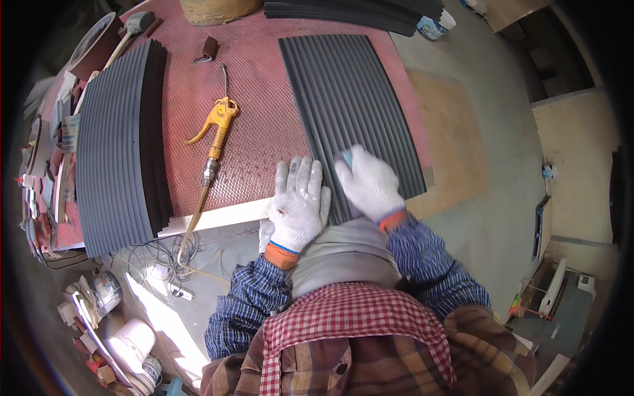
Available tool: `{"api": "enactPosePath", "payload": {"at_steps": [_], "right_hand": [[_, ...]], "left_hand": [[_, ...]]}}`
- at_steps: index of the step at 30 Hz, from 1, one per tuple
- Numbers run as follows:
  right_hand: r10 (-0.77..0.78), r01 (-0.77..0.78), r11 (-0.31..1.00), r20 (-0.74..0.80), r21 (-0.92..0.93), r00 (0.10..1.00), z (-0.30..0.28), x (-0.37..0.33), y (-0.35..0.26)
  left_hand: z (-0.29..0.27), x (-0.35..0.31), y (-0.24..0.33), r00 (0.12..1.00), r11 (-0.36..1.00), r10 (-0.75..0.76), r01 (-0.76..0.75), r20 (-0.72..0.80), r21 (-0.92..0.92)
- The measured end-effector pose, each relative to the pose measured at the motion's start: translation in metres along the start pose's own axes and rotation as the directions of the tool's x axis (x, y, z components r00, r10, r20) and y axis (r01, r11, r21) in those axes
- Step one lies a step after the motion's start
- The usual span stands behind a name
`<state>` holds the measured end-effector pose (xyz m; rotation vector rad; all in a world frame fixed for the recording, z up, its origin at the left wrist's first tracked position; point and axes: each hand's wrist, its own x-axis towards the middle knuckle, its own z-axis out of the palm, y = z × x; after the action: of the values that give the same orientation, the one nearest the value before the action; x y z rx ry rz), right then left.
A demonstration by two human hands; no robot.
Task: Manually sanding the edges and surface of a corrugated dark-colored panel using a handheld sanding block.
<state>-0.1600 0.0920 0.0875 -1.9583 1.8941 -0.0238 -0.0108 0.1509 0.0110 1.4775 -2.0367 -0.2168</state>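
A dark grey ribbed panel [350, 92] lies lengthwise before me on the red mesh table mat [257, 86], its near end close to my body. My left hand [297, 201], in a white knit glove with dark smudges, rests flat with fingers stretched out beside the panel's left edge. Over the near part of the panel is my right hand [370, 181], gloved too and slightly blurred. It is closed, and a small teal-blue bit [347, 156] shows at its fingers; most of that thing is hidden.
A yellow air blow gun [220, 119] with a hose lies left of the panel. Farther left sits a stack of ribbed panels [119, 152], with a mallet [137, 24] beyond. A small brown block [207, 49] and more dark panels [350, 12] are at the far side. Cables [165, 254] trail on the floor.
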Motion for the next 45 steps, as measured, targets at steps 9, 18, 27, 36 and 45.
{"api": "enactPosePath", "payload": {"at_steps": [9,18,27,36,45], "right_hand": [[0.006,-0.004,0.990,-0.013,0.144,1.000,0.012,-0.108,0.030],[0.064,-0.071,0.994,0.078,0.083,0.995,0.008,-0.072,0.012],[-0.011,0.010,0.999,-0.006,-0.038,1.000,-0.018,0.103,-0.032],[-0.133,0.125,0.990,-0.133,-0.064,0.982,-0.042,0.278,-0.077],[-0.198,0.191,0.980,-0.150,-0.060,0.969,-0.034,0.264,-0.066]], "left_hand": [[-0.005,-0.010,-0.002,0.997,0.996,0.064,-0.067,-0.040,-0.059],[-0.019,-0.017,-0.003,0.994,0.987,0.105,-0.101,0.019,-0.126],[-0.024,-0.013,-0.005,0.989,0.978,0.098,-0.075,0.112,-0.195],[-0.029,-0.011,-0.003,0.986,0.970,0.081,-0.044,0.148,-0.238],[-0.027,-0.012,-0.003,0.989,0.976,0.085,-0.059,0.120,-0.211]]}}
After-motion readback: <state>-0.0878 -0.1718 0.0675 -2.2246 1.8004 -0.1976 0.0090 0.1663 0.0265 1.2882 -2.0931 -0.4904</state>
